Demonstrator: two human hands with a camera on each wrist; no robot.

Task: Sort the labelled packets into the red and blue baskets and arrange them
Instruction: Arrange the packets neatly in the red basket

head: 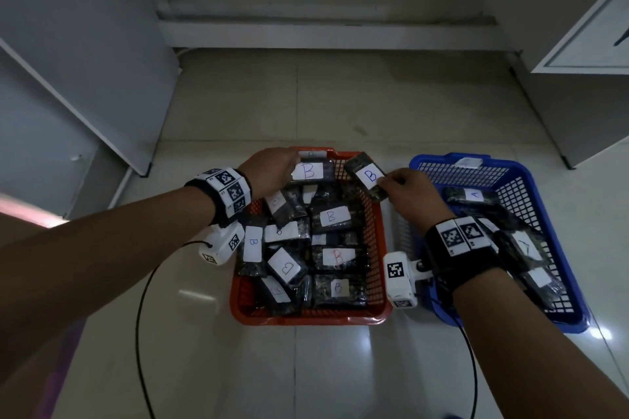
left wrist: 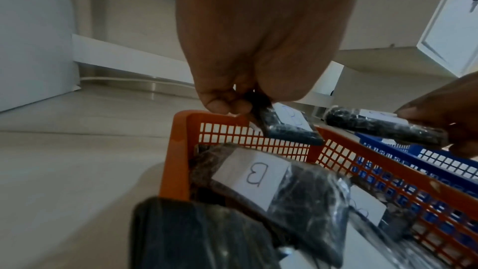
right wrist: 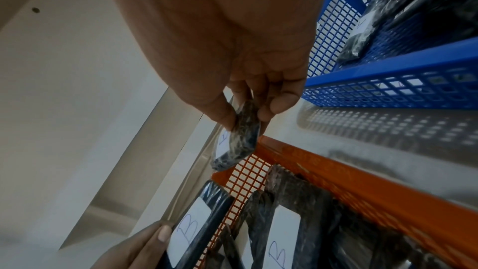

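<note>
Glossy pale floor tiles (head: 333,105) carried the red mesh plastic basket (head: 308,316), with the blue mesh plastic basket (head: 575,303) just beside it. My left hand (head: 269,170) pinched one dark film-wrapped packet labelled B (head: 311,172) over the red basket's far edge; my right hand (head: 405,189) pinched a second B-labelled packet (head: 367,177) above its far corner. I judged I was arranging: next, both needed laying flat among the B packets.

I see a glossy tiled floor (head: 340,105) carrying a red basket (head: 308,316) and, just beside it, a blue basket (head: 575,313).
</note>
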